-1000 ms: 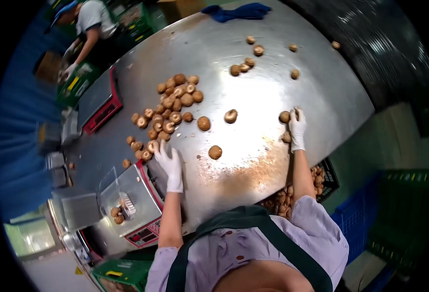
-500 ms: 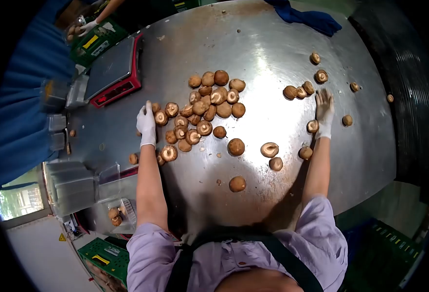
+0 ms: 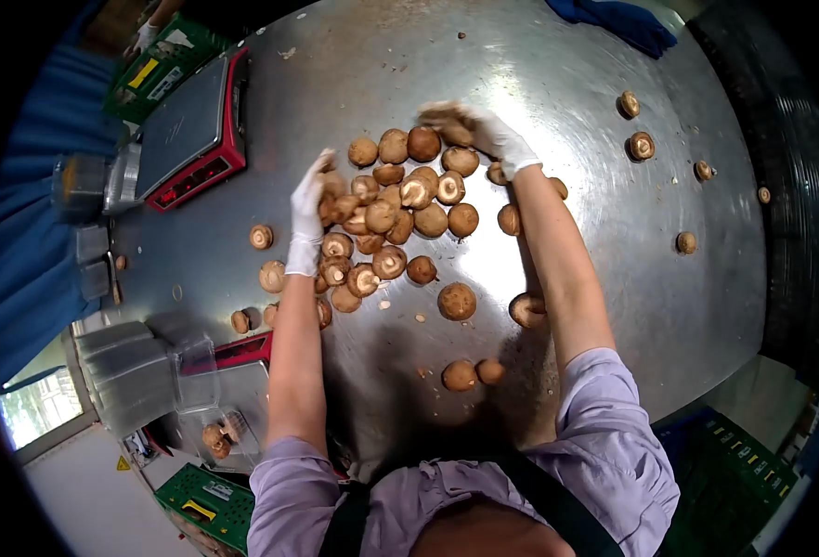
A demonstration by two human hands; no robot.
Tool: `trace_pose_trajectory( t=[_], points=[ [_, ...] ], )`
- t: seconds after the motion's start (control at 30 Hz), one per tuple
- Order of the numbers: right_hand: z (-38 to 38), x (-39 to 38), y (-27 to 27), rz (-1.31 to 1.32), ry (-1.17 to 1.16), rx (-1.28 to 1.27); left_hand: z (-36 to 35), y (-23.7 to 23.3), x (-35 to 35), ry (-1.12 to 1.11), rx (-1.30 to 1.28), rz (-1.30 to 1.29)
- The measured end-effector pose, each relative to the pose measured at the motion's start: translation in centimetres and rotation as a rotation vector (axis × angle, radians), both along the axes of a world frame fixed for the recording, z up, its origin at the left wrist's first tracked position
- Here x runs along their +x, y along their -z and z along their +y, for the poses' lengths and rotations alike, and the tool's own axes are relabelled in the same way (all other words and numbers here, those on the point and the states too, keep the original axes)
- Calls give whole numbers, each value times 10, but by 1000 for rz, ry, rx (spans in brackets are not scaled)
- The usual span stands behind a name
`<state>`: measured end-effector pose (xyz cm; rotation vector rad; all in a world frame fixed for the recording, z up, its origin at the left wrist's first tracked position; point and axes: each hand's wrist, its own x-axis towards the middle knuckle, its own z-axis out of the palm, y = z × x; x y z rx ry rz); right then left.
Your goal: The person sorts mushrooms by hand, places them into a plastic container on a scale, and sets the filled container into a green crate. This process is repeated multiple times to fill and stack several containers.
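Flanking the mushroom pile (image 3: 400,200): left hand (image 3: 307,209) open against it, right hand (image 3: 484,130) apparently clutching blurred mushrooms (image 3: 442,116).

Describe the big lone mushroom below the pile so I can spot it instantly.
On the steel table, find the mushroom pile between the left hand and right hand. Just nearer the person than that pile lies the big mushroom: cap up, smooth brown, standing clear of the heap and bigger than its neighbours.

Steel table (image 3: 614,278), mushrooms (image 3: 400,200) piled ctr, strays (image 3: 640,146) far R, red scale (image 3: 187,130) L, blue cloth (image 3: 618,19) at far edge
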<state>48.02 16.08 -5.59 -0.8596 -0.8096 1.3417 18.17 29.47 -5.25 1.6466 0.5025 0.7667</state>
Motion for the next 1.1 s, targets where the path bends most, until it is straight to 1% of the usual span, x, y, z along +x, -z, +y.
trace_pose_trajectory(
  t=[0.07,0.1,0.13,0.2,0.23,0.27,0.33,0.37,0.4,0.43,0.47,0.53,0.57,0.6,0.67,0.7,0.73,0.77,0.8,0.83,0.87,0.9,0.93,0.97,1.0,1.03,1.07,1.1],
  points=[
    [3,-20,-29,-261,-70,-49,-13,0,27,44,-103,-74],
    [6,-22,-30,-341,-118,-56,-14,-4,33,71,20,-47],
    [1,-25,-30,-342,-119,-67,-23,-7,33,72,9,-49],
    [-8,-35,-38,-198,-179,-134,-40,-20,35,66,-327,-47],
    [-20,-41,-49,-157,-207,-207,-45,-10,32,120,-281,-38],
    [-25,-42,-43,-237,-264,-138,-51,2,29,102,-89,-6],
    [-46,-48,-42,-195,-307,-205,-85,0,26,73,350,59],
    [-51,-49,-25,-271,-309,-184,-105,1,27,50,269,61],
    [-57,-52,-25,-382,-363,-227,-123,4,25,29,186,63],
    [-70,-56,-24,-378,-338,-255,-135,5,22,39,240,10],
    [-84,-59,-24,-373,-312,-284,-151,7,16,41,227,11],
    [-115,-69,-31,-361,-295,-279,-189,-12,10,-67,167,74],
    [-131,-74,-37,-354,-282,-261,-206,-26,5,-74,141,94],
    [-151,-83,-52,-352,-236,-270,-219,-27,1,-47,-53,23],
    [-187,-85,-44,-424,-188,-339,-254,-67,-12,53,-274,79],
    [-206,-90,-48,-388,-188,-369,-270,-43,-14,68,-135,69],
    [-225,-98,-51,-348,-191,-394,-296,-37,-13,22,-18,25],
    [-243,-99,-49,-366,-226,-436,-321,-30,-16,17,8,112],
    [-259,-99,-48,-388,-260,-477,-341,-27,-17,30,19,164],
    [-275,-105,-56,-394,-257,-433,-358,-42,-18,-17,203,163],
    [-294,-113,-64,-401,-253,-394,-373,-55,-16,15,172,186],
    [-316,-118,-66,-373,-205,-458,-387,-52,-14,88,148,208],
    [-337,-121,-68,-350,-156,-521,-404,-59,-13,85,163,203],
    [-358,-124,-72,-382,-94,-575,-421,-56,-10,122,143,143],
    [-381,-128,-75,-411,-33,-627,-432,-62,-9,188,289,120],
    [-405,-128,-70,-378,-17,-689,-443,-70,-10,351,147,85],
    [-429,-127,-61,-347,-11,-747,-469,-49,-7,313,178,43],
    [-454,-125,-48,-423,-14,-655,-486,-51,-9,340,156,55]
  ],
)
